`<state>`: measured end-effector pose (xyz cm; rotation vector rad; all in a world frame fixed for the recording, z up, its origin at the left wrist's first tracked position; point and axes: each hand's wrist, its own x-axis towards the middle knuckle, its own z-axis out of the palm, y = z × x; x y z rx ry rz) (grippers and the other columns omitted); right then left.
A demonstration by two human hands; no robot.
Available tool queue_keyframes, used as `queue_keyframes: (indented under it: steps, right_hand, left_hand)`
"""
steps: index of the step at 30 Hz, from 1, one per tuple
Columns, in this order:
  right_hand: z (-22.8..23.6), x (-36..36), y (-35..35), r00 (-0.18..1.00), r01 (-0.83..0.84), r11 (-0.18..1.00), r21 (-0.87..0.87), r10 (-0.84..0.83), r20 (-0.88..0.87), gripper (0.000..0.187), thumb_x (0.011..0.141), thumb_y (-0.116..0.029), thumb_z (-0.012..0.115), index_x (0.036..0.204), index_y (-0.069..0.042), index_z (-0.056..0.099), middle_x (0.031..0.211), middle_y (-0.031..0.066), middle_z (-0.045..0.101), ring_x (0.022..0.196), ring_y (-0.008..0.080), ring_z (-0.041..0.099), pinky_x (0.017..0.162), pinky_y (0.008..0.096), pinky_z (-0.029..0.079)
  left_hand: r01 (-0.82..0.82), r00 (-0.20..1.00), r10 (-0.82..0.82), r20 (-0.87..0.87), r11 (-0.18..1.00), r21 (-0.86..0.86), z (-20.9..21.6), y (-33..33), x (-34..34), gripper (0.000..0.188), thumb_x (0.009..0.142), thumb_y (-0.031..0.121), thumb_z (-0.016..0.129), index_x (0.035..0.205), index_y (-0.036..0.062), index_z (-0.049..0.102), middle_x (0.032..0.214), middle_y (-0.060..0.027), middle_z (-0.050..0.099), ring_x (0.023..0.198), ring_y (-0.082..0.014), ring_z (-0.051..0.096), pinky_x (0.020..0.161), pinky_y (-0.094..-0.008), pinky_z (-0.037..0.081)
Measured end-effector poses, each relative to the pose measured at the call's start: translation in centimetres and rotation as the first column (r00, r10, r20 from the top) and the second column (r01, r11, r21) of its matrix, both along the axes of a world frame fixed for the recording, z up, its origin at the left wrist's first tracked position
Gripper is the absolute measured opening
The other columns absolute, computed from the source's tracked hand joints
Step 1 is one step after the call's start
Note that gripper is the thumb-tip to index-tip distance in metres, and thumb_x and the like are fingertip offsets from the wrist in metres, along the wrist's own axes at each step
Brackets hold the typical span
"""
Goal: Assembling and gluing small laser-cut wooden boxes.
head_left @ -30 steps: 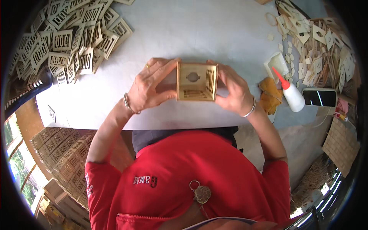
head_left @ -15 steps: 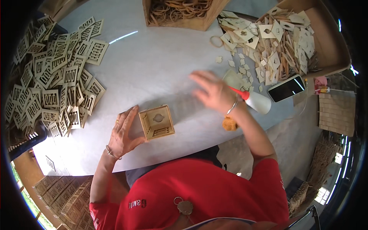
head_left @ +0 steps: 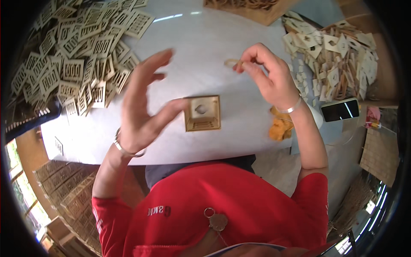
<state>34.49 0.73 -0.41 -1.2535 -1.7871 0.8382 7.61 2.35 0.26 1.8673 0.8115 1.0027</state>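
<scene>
A small open wooden box with slotted sides and a cut-out hole in its bottom stands on the pale table in front of me. My left hand is raised just left of the box, thumb and fingers spread, holding nothing; its thumb overlaps the box's left edge in view. Above and right of the box, my right hand pinches a tan rubber band between thumb and fingers. Beside my right wrist lies a crumpled orange sponge-like piece. A white bottle is partly hidden behind that wrist.
Slotted wooden panels are heaped at the left. A wooden bin of rubber bands stands at the far edge. Thin wooden pieces fill a carton at the right, with a phone nearer me.
My right hand, empty before, now pinches a rubber band. My left hand has left the table beside the box and risen open. The view has shifted.
</scene>
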Motion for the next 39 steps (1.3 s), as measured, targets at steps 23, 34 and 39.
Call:
queue_keyframes:
  steps: [23, 34, 39]
  right_hand:
    - [-0.1, -1.6, -5.8, 0.748, -0.343, 0.935, 0.089, 0.214, 0.629, 0.031, 0.067, -0.017, 0.075, 0.057, -0.009, 0.047, 0.090, 0.0031, 0.057, 0.107, 0.0140, 0.058, 0.104, 0.0507, 0.030]
    - [-7.4, -2.8, -5.9, 0.762, -0.310, 0.919, 0.246, 0.085, 0.642, 0.016, 0.071, -0.017, 0.068, 0.078, -0.004, 0.062, 0.091, 0.0053, 0.055, 0.090, 0.0155, 0.057, 0.082, 0.0389, 0.042]
    - [-9.8, -2.5, -6.1, 0.830, -0.328, 0.913, 0.241, 0.157, 0.536, 0.018, 0.069, -0.011, 0.067, 0.082, -0.002, 0.058, 0.089, 0.0086, 0.052, 0.084, 0.0208, 0.055, 0.076, 0.0367, 0.044]
  left_hand:
    - [0.301, 0.796, -0.035, -0.604, 0.888, 0.346, -1.6, -1.8, -3.8, 0.010, 0.066, 0.003, 0.060, 0.062, 0.0046, 0.050, 0.095, -0.0055, 0.058, 0.090, -0.0152, 0.059, 0.089, -0.0378, 0.037]
    - [0.204, 0.865, 0.090, -0.494, 0.836, 0.509, -8.6, -2.9, -1.4, 0.008, 0.064, 0.002, 0.062, 0.068, 0.0028, 0.056, 0.093, -0.0073, 0.058, 0.074, -0.0171, 0.057, 0.084, -0.0348, 0.043]
    - [0.204, 0.896, 0.030, -0.442, 0.859, 0.471, -9.0, -3.3, -0.8, 0.019, 0.066, 0.002, 0.064, 0.083, -0.0007, 0.057, 0.099, -0.0114, 0.055, 0.084, -0.0256, 0.054, 0.078, -0.0368, 0.044]
